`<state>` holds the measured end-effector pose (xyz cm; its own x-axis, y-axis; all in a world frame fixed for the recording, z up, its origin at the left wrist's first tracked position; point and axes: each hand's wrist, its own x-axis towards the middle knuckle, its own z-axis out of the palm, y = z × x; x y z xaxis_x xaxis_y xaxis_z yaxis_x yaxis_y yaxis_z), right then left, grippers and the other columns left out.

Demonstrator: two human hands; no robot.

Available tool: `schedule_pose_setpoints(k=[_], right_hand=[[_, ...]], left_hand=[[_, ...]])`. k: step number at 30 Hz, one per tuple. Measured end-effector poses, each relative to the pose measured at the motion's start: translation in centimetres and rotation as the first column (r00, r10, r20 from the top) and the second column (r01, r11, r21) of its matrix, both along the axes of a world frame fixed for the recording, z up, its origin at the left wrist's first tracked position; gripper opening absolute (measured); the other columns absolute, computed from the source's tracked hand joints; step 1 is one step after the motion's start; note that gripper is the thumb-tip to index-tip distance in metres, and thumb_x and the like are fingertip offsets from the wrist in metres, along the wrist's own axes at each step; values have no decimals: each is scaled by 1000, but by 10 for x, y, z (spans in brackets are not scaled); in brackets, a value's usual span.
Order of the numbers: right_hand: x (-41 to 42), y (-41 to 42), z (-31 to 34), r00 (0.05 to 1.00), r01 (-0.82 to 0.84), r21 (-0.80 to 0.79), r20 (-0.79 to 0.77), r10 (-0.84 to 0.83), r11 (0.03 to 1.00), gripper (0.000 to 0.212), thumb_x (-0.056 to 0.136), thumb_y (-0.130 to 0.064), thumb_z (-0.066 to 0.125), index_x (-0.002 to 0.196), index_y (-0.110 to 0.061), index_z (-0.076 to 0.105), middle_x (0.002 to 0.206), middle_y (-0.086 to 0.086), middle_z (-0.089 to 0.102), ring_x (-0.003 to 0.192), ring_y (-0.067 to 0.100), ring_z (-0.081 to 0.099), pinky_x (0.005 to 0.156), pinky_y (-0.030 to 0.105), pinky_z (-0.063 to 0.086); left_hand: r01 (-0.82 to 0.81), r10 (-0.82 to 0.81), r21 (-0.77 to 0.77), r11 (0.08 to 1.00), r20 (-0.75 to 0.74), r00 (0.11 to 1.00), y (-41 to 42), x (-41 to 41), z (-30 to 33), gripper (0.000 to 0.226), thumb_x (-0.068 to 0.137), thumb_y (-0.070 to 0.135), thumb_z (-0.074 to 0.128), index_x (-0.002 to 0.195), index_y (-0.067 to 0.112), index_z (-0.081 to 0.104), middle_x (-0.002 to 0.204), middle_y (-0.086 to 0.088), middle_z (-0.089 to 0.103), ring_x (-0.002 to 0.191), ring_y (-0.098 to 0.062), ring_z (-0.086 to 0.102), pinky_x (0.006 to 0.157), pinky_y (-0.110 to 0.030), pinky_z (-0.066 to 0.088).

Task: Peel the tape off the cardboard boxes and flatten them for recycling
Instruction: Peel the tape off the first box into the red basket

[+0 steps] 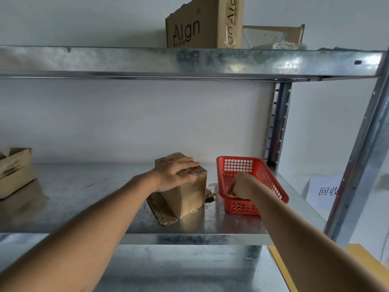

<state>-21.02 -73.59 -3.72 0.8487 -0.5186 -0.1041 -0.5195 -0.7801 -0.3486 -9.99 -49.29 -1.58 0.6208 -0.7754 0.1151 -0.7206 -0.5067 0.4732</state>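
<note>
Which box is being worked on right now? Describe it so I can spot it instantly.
On the middle metal shelf, look just left of the red basket. The small box stands upright there on flat cardboard, with the left hand resting on top. Unlike the other boxes, it is the only one being touched.

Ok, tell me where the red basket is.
In the head view the red basket sits on the middle metal shelf, right of the small cardboard box, near the rear upright; the right hand reaches into it.

Head view, close, facing shelf [189, 226]
</note>
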Motion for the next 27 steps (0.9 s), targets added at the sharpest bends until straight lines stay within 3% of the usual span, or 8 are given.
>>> schedule_pose_setpoints(k=[4, 9, 13, 17, 23, 27], right_hand=[[-7, 1, -3, 975, 68, 2, 213, -67, 998, 12, 89, -7, 76, 94, -17, 80, 92, 1, 74, 78, 14, 69, 71, 30, 61], [-17, 7, 2, 942, 80, 6, 327, -78, 997, 11, 77, -16, 90, 79, -23, 81, 86, -5, 73, 74, 8, 64, 52, 22, 44], [-17, 6, 5, 942, 33, 70, 330, -55, 997, 19, 74, -11, 91, 87, -22, 81, 95, -2, 74, 81, 10, 64, 57, 20, 44], [-19, 4, 8, 923, -22, 190, 382, -54, 982, 23, 76, -6, 88, 86, -25, 81, 89, -9, 72, 87, 8, 65, 61, 17, 43], [-23, 4, 11, 766, -58, 326, 620, -168, 943, 16, 77, -15, 89, 78, -27, 79, 79, -10, 75, 80, 8, 71, 79, 30, 60], [-26, 6, 13, 739, -95, 405, 641, -208, 909, 26, 66, -19, 97, 81, -27, 77, 78, -8, 77, 76, 8, 73, 73, 31, 61]], left_hand=[[-5, 5, -7, 1000, -8, 1000, 0, -2, 1, 69, 78, 79, 50, 144, 62, 45, 161, 32, 25, 154, -3, 14, 127, -42, 7], [-10, 10, -1, 1000, 2, 1000, -1, -1, 1, 73, 74, 83, 47, 144, 61, 45, 161, 33, 26, 154, -3, 15, 128, -45, 8], [-17, 17, -3, 1000, 6, 1000, -1, -1, 0, 73, 74, 83, 47, 143, 63, 44, 161, 33, 26, 154, -5, 15, 128, -47, 8], [-16, 16, -3, 1000, 7, 1000, -1, 0, -1, 73, 73, 85, 47, 143, 64, 44, 161, 33, 26, 154, -5, 15, 128, -49, 9], [-18, 18, -2, 1000, -3, 1000, -1, -2, 1, 75, 71, 85, 47, 143, 63, 44, 161, 32, 27, 154, -3, 15, 128, -43, 9], [-25, 25, -6, 1000, 1, 1000, -2, -3, 1, 75, 70, 84, 48, 143, 63, 46, 161, 32, 28, 154, -3, 16, 128, -44, 9]])
